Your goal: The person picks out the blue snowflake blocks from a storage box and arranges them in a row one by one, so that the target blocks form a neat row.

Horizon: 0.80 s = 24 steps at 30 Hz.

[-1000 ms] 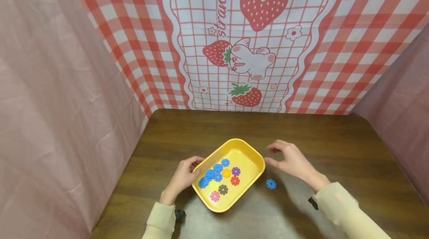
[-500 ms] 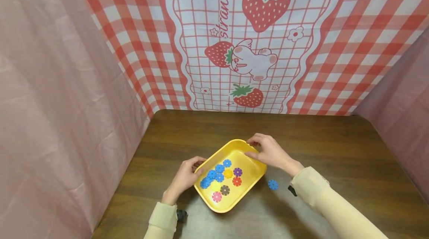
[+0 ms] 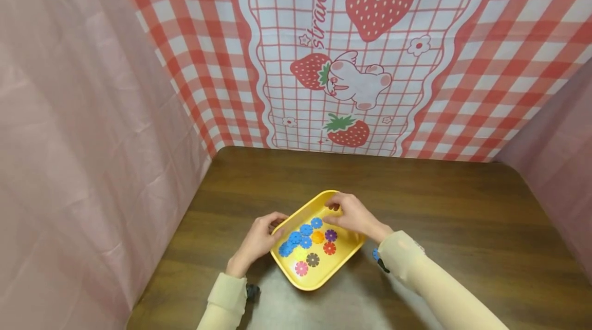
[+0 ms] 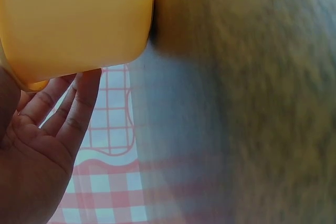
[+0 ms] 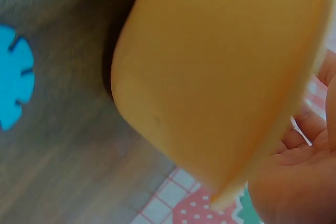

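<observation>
A yellow plastic tray (image 3: pixel 339 255) sits on the table, its long side slanting up to the right. Notched snowflake discs lie inside: several blue ones (image 3: pixel 295 238) along the left side, plus orange (image 3: pixel 317 237), purple (image 3: pixel 330 235), red (image 3: pixel 330 248), yellow, brown (image 3: pixel 312 259) and pink (image 3: pixel 301 268). My left hand (image 3: pixel 259 240) grips the left rim, thumb at the top edge, fingers behind the outer wall (image 4: pixel 79 19). My right hand (image 3: pixel 353 217) reaches over the right rim into the tray, fingers loosely bent above the far blue disc, with nothing visible in them.
One blue disc (image 5: pixel 13 77) lies on the table right of the tray, partly hidden by my right cuff in the head view. A checked strawberry cloth (image 3: pixel 347 73) hangs behind the table (image 3: pixel 259 176); pink curtains (image 3: pixel 92 140) close off both sides.
My right hand has moved left from beside the tray, across its right rim and over the inside. My left hand keeps its grip on the rim. The discs lie as before.
</observation>
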### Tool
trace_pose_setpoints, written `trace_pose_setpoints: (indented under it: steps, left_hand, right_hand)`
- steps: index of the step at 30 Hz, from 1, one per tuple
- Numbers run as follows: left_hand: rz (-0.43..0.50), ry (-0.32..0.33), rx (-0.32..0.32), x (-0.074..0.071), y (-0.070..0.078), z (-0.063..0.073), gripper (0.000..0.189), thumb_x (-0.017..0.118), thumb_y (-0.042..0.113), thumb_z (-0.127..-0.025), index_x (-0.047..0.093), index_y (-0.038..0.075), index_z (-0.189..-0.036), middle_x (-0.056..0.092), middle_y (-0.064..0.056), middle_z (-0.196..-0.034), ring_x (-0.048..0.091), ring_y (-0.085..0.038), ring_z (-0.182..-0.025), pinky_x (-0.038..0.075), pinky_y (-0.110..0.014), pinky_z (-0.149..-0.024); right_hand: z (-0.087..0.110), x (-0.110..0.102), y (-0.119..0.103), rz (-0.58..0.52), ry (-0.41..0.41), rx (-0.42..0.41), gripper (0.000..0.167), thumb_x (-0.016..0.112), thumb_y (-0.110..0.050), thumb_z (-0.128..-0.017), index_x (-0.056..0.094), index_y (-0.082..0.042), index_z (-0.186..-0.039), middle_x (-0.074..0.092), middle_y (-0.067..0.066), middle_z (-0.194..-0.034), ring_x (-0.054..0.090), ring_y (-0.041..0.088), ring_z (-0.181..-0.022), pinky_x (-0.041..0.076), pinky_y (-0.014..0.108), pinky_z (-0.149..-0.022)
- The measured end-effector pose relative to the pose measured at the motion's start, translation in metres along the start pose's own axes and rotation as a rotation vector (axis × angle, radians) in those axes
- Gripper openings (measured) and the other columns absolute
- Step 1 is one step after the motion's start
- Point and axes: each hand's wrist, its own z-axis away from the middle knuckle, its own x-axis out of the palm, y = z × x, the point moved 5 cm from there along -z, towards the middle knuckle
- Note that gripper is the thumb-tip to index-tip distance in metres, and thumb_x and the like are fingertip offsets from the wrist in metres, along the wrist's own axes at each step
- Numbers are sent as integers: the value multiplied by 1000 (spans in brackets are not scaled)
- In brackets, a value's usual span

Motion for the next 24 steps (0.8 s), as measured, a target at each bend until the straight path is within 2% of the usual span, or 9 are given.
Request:
trace_pose_setpoints:
  steps: [5,12,19,24]
  left_hand:
    - [0,-13,-10,0,0,0,24,68,-3,-90,69,2,-114,70,-8,-101,66,-19,-90,56,-30,-75]
    - [-3,-5,-10,0,0,-1,25,68,-3,-90,69,2,-114,71,-8,-101,66,-20,-91,56,-30,-75]
    - [-17,-1,-3,1,-1,-1,25,68,-4,-90,69,3,-114,70,-7,-101,65,-19,-90,55,-30,-75]
    - [-19,0,-2,0,-1,0,25,68,-4,-90,69,3,-114,70,-7,-101,65,-20,-90,55,-30,-75]
  right_hand:
    - [-3,14,2,13,-15,12,32,84,-18,-79,72,2,-101,69,10,-92,62,25,-84,53,36,-76]
    - [-5,31,4,21,-46,168,34,84,-20,-81,72,0,-105,65,7,-95,60,20,-86,52,39,-82]
    - [-7,39,4,50,-83,204,38,85,-23,-80,72,0,-106,64,7,-96,58,19,-85,51,38,-83]
    - [-8,45,8,64,-75,211,37,86,-24,-79,73,0,-104,65,6,-94,59,18,-85,52,39,-84]
